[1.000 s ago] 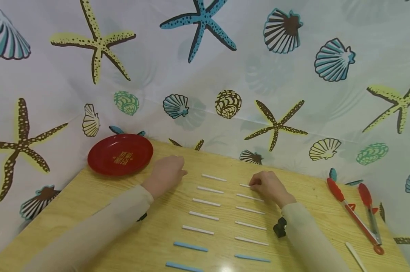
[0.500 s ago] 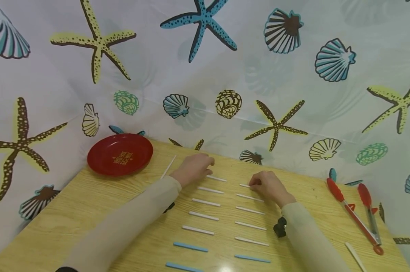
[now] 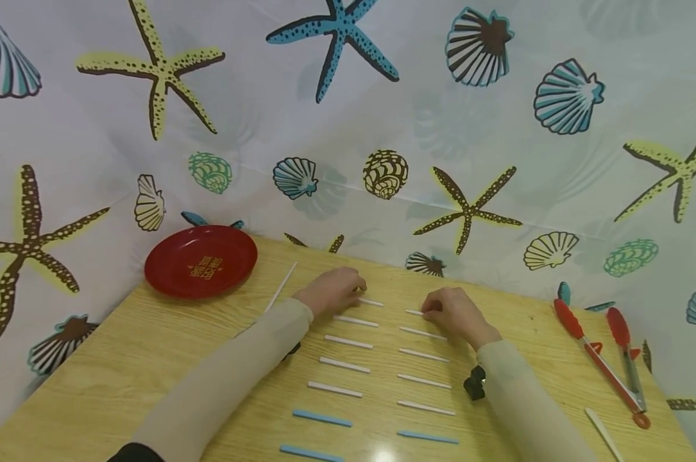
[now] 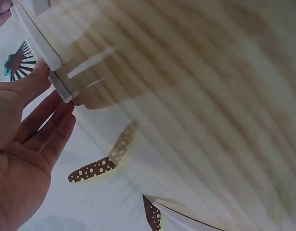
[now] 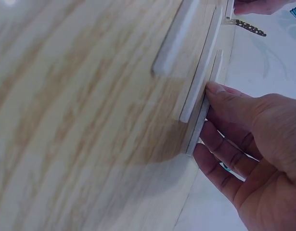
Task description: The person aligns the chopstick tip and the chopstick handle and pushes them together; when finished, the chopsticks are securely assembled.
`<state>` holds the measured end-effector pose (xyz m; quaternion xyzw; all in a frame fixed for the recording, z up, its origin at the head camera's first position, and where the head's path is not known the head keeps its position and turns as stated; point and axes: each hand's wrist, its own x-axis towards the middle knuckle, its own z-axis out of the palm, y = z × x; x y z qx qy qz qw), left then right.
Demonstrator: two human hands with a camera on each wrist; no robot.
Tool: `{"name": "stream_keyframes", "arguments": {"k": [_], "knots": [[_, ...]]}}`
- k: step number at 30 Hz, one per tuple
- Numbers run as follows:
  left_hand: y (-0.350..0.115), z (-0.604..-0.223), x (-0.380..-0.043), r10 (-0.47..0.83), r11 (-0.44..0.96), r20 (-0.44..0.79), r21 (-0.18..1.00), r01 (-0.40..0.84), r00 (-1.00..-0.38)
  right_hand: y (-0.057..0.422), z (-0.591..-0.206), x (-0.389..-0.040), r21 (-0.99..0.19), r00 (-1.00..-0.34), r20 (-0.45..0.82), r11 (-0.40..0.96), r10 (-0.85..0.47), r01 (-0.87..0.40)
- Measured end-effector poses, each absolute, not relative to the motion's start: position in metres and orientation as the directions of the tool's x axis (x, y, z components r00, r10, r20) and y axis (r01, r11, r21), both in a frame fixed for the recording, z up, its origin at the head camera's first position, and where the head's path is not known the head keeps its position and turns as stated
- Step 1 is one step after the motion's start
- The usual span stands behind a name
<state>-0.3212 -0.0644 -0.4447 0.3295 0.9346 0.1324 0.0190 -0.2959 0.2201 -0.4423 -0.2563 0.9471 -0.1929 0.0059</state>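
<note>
The left hand [image 3: 333,290] sits at the left end of the farthest white stick in the left column, here the left white stick [image 3: 372,302]; its index finger is hard to make out, but the thumb and fingers appear to pinch that end in a nearly closed grip. The right hand [image 3: 454,314] pinches the farthest stick of the right column, the right white stick [image 3: 414,312], between its thumb on the near side and its curled fingers on the far side, leaving the stick's left end bare. Both lie flat on the wooden counter [image 3: 498,423], roughly end to end with a gap between, their long axes running left to right and dipping slightly toward the right in the head view. Behind the hands hangs a seashell-print cloth [image 3: 382,122]. On the near side, white sticks [image 3: 349,341] and blue sticks [image 3: 321,418] continue both columns, nearly parallel. A slanted white stick [image 3: 281,287] points away from the person, partly covered by the left sleeve [image 3: 226,378], between that hand and a red plate [image 3: 177,273]. Well to the right lie two pairs of red-tipped tongs [image 3: 610,377] and a pale stick [image 3: 603,433].
</note>
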Motion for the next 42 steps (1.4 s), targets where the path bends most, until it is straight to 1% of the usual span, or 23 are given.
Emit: {"name": "stream_keyframes", "arguments": {"k": [9, 15, 20, 22, 25, 29, 32, 35, 38, 42], "knots": [[-0.064, -0.448, -0.321, 0.628, 0.74, 0.097, 0.23, 0.631, -0.772, 0.22, -0.444, -0.296, -0.371, -0.879, 0.08, 0.804, -0.47, -0.464], [-0.063, -0.451, -0.322, 0.646, 0.731, 0.126, 0.183, 0.658, -0.753, 0.22, -0.446, -0.295, -0.375, -0.887, 0.08, 0.811, -0.455, -0.45], [-0.059, -0.449, -0.32, 0.632, 0.756, 0.094, 0.14, 0.639, -0.769, 0.221, -0.446, -0.294, -0.366, -0.892, 0.059, 0.822, -0.448, -0.437], [-0.058, -0.447, -0.319, 0.621, 0.77, 0.073, 0.134, 0.624, -0.781, 0.222, -0.446, -0.294, -0.356, -0.892, 0.058, 0.826, -0.448, -0.438], [-0.061, -0.445, -0.32, 0.62, 0.77, 0.062, 0.142, 0.622, -0.782, 0.226, -0.444, -0.293, -0.356, -0.896, 0.059, 0.829, -0.441, -0.431], [-0.068, -0.441, -0.322, 0.627, 0.743, 0.105, 0.214, 0.634, -0.771, 0.23, -0.436, -0.292, -0.406, -0.897, 0.073, 0.809, -0.435, -0.425], [-0.073, -0.433, -0.322, 0.619, 0.695, 0.168, 0.339, 0.634, -0.768, 0.234, -0.428, -0.29, -0.444, -0.885, 0.125, 0.773, -0.448, -0.453], [-0.077, -0.422, -0.32, 0.578, 0.627, 0.226, 0.492, 0.604, -0.784, 0.235, -0.419, -0.288, -0.469, -0.87, 0.196, 0.735, -0.454, -0.489], [-0.079, -0.409, -0.315, 0.529, 0.54, 0.254, 0.636, 0.552, -0.81, 0.235, -0.409, -0.285, -0.486, -0.851, 0.254, 0.7, -0.459, -0.523], [-0.082, -0.397, -0.305, 0.492, 0.478, 0.268, 0.712, 0.514, -0.828, 0.231, -0.395, -0.277, -0.513, -0.827, 0.318, 0.65, -0.463, -0.561]]}}
